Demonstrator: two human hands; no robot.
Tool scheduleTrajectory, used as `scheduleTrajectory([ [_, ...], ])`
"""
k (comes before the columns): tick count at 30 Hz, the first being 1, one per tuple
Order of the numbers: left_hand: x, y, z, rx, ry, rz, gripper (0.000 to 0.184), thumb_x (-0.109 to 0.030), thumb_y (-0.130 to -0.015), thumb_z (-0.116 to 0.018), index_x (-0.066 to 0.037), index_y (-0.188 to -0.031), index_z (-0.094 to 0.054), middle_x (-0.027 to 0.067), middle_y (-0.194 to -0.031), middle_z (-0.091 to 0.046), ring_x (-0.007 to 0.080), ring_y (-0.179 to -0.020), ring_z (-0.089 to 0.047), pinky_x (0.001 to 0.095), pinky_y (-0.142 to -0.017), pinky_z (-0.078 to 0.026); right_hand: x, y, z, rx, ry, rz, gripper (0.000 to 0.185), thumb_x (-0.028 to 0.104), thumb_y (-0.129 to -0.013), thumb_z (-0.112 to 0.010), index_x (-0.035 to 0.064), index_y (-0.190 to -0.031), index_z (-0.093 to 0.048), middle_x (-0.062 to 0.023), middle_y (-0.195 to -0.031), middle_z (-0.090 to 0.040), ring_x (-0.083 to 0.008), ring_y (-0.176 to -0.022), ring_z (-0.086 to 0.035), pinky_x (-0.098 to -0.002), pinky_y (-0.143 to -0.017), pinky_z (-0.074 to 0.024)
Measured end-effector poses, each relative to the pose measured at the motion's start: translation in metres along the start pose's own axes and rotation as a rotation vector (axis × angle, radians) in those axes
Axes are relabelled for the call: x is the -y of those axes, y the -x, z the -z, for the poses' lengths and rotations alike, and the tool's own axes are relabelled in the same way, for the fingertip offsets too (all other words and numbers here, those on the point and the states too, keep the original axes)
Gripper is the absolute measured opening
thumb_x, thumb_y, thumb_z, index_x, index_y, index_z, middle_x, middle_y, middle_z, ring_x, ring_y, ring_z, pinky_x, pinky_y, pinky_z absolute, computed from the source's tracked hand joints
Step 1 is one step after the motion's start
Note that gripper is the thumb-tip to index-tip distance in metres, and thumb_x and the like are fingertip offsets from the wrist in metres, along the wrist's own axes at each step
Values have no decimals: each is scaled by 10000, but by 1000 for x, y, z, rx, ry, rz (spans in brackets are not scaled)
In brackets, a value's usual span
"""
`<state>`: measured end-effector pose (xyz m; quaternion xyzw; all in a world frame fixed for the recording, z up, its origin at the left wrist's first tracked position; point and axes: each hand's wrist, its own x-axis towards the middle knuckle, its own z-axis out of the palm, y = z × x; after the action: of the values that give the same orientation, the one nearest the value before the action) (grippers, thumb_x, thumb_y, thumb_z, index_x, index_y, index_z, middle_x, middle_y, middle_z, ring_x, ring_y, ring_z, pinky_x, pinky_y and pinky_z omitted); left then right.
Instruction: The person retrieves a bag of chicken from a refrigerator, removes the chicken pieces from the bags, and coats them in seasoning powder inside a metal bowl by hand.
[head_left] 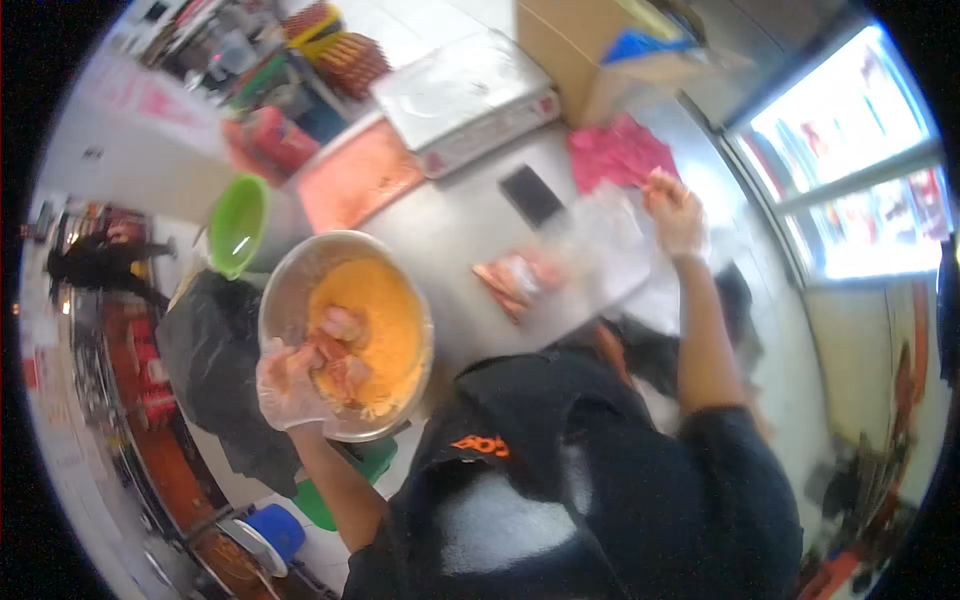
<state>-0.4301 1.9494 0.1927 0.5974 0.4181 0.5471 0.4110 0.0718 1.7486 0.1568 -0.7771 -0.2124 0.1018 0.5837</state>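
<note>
My left hand (pixel 290 383), in a clear plastic glove, reaches over the near-left rim of a large metal bowl (pixel 428 345). Its fingers curl against pieces of raw meat (pixel 345 372), which lie on orange-yellow batter or coating (pixel 375 300). Further right, my gloved right hand (pixel 676 218) is raised and closed beside a blurred clear plastic bag (pixel 605 240); whatever it grips is too blurred to name. More pinkish raw meat (pixel 515 282) rests on the metal table (pixel 465 225), at the left end of the bag.
A dark phone (pixel 531 196) lies behind the meat. Around the table's back are a metal scale (pixel 465 95), a pink tray (pixel 360 178), a cardboard box (pixel 565 50) and a pink bag (pixel 618 152). A green-rimmed container (pixel 240 228) touches the bowl's left side. A lit fridge (pixel 840 120) stands right.
</note>
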Motion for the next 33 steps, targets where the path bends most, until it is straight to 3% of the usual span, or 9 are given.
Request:
scheduleTrajectory([
  [4,-14,-4,-65,199,163,-20,250,-11,-811,-697,25,-1041,-607,120,-1003,-619,226,-915,-617,340,-832,-521,-77,-32,62,97,322,-149,232,167,-858,-563,10,-975,-688,-103,-861,-695,-146,-793,-633,-295,-752,-487],
  [6,-46,8,-116,185,310,315,250,-34,-813,-709,48,-1028,-611,132,-1059,-611,229,-977,-602,342,-863,-504,-89,-31,60,185,382,-213,277,215,-856,-610,8,-1029,-674,-115,-910,-697,-172,-830,-645,-301,-773,-486],
  [10,-18,0,-151,441,-40,-165,190,-21,-836,-671,45,-1009,-632,138,-1081,-625,210,-1057,-575,310,-896,-474,-99,-26,25,359,324,-92,371,308,-840,-676,2,-1049,-661,-106,-908,-699,-189,-795,-650,-316,-752,-500],
  [12,-10,12,-170,449,-47,-16,192,-45,-834,-680,29,-1006,-639,137,-1084,-633,208,-1061,-578,327,-913,-468,-90,-28,9,456,412,-61,385,327,-834,-693,7,-1044,-661,-94,-909,-697,-179,-780,-648,-311,-737,-505],
  [19,-20,65,-226,886,-468,263,292,-137,-746,-726,-57,-1019,-658,99,-1029,-660,193,-974,-617,319,-884,-483,-52,-2,-35,1111,-419,-509,187,233,-868,-672,63,-943,-692,-15,-827,-678,-81,-751,-594,-259,-698,-501],
  [26,-2,94,-199,671,-262,200,316,-265,-731,-747,-56,-951,-660,108,-845,-667,195,-771,-631,321,-739,-502,56,44,-89,1333,-237,233,196,240,-860,-657,49,-903,-678,-92,-868,-672,-189,-819,-631,-331,-778,-499],
  [28,-14,92,-192,644,382,565,440,-294,-793,-775,-6,-1063,-580,66,-985,-649,183,-824,-621,307,-747,-516,69,63,-110,1370,-62,552,243,265,-834,-661,43,-932,-670,-125,-887,-655,-243,-848,-631,-358,-805,-493],
  [32,-94,60,-181,528,-718,391,449,-437,-719,-755,-7,-759,-632,129,-566,-541,176,-562,-539,332,-557,-472,100,74,-123,1558,-184,358,283,288,-815,-654,38,-948,-666,-169,-941,-638,-293,-904,-618,-392,-823,-483],
  [33,-98,58,-179,516,-843,360,447,-458,-734,-708,-17,-729,-636,178,-593,-576,272,-554,-575,394,-571,-485,101,75,-128,1619,-136,424,269,267,-821,-632,38,-957,-669,-185,-987,-631,-309,-934,-611,-398,-857,-471],
])
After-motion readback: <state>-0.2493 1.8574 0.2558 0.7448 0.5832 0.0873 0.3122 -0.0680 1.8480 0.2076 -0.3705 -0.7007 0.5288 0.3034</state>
